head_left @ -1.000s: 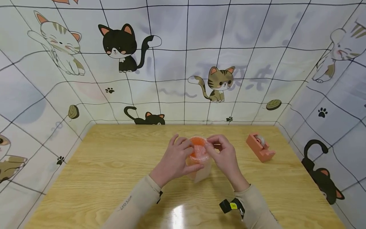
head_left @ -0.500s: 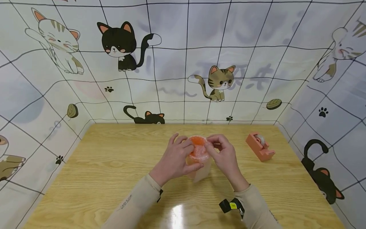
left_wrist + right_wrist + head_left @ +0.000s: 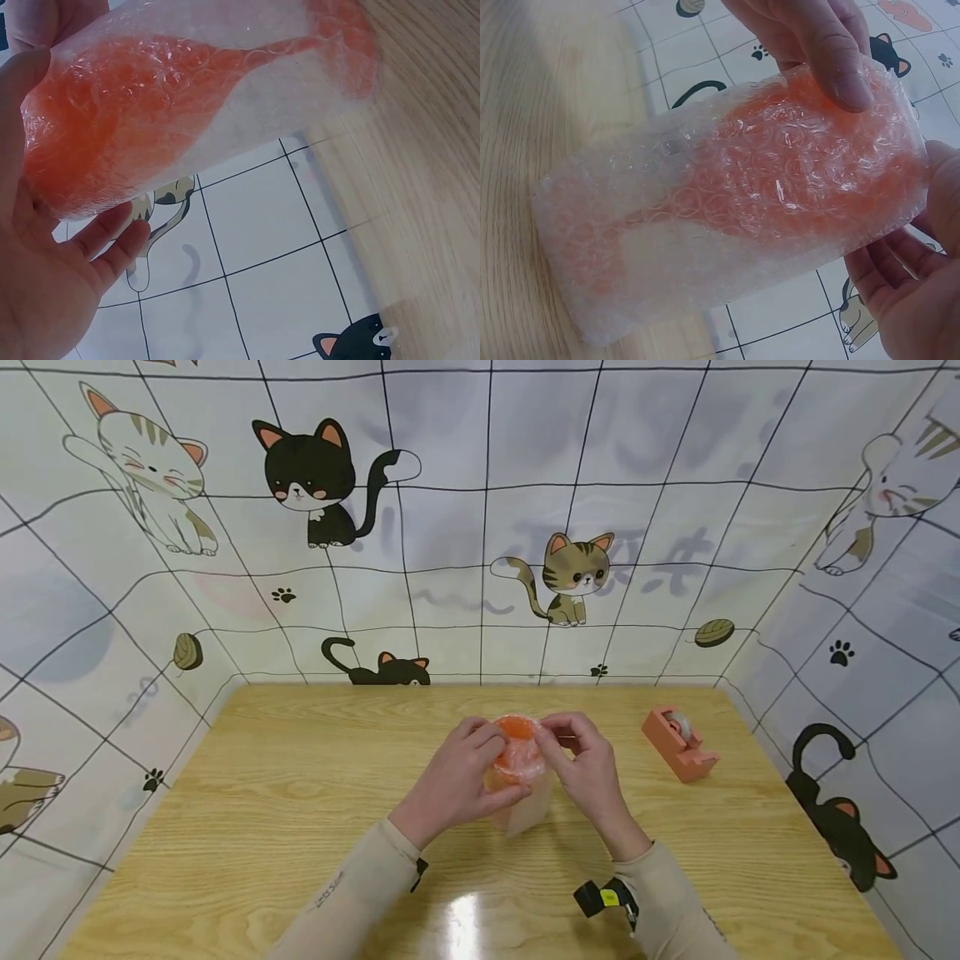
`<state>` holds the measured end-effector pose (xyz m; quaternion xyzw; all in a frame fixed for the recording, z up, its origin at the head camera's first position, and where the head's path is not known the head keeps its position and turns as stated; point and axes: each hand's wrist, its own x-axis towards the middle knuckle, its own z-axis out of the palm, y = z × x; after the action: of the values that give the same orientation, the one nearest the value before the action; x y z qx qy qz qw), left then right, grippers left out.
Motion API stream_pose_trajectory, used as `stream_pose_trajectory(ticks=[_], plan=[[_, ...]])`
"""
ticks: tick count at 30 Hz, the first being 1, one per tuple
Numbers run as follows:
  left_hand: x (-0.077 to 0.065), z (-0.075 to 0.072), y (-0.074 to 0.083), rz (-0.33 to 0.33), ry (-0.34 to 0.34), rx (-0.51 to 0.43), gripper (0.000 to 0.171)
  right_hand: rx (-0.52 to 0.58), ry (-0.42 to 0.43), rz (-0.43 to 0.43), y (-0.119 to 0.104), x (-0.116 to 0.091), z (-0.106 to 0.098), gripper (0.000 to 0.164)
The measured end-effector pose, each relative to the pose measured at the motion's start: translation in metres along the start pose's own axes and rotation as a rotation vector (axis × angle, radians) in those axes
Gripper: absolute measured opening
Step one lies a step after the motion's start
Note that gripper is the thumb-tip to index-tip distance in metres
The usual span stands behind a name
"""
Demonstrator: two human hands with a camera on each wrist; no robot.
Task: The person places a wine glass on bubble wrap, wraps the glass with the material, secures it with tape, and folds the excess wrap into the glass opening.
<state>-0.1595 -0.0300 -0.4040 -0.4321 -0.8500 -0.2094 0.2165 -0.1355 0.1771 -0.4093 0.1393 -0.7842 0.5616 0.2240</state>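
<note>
An orange goblet (image 3: pixel 522 762) wrapped in bubble wrap (image 3: pixel 531 810) stands upright on the table in the head view. Its bowl, stem and foot show through the film (image 3: pixel 676 217) in the right wrist view. The left hand (image 3: pixel 454 783) holds the upper left side, thumb across the near face and fingers at the rim. At the right of the rim, the right hand (image 3: pixel 587 770) pinches the wrap's edge between thumb and forefinger. Some fingers (image 3: pixel 112 240) of the left hand stick out past the rim in the left wrist view. The inside of the bowl is partly hidden.
A pink tape dispenser (image 3: pixel 680 745) with a roll of clear tape sits at the right on the wooden table (image 3: pixel 315 760). A cat-print cloth (image 3: pixel 450 527) rises along the back and both sides of the table.
The left hand's raised fingers have bent down toward the rim. The right hand keeps its pinch, and the goblet stays in place.
</note>
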Motion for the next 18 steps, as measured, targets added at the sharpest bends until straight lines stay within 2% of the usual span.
stream_pose_trajectory(ticks=[9,15,18], plan=[[-0.0025,-0.0023,-0.0007,-0.013,0.001,-0.009,0.049,-0.095,0.006,0.021,-0.0022,-0.0004,0.0012,0.015],[0.0005,-0.0051,0.0002,-0.034,-0.014,0.033,0.043,-0.062,0.019,0.005,-0.0027,-0.0007,0.0017,0.013],[0.0021,-0.0052,0.0002,-0.030,-0.019,0.021,0.042,-0.024,-0.001,-0.003,0.0006,-0.0013,-0.0003,0.013]])
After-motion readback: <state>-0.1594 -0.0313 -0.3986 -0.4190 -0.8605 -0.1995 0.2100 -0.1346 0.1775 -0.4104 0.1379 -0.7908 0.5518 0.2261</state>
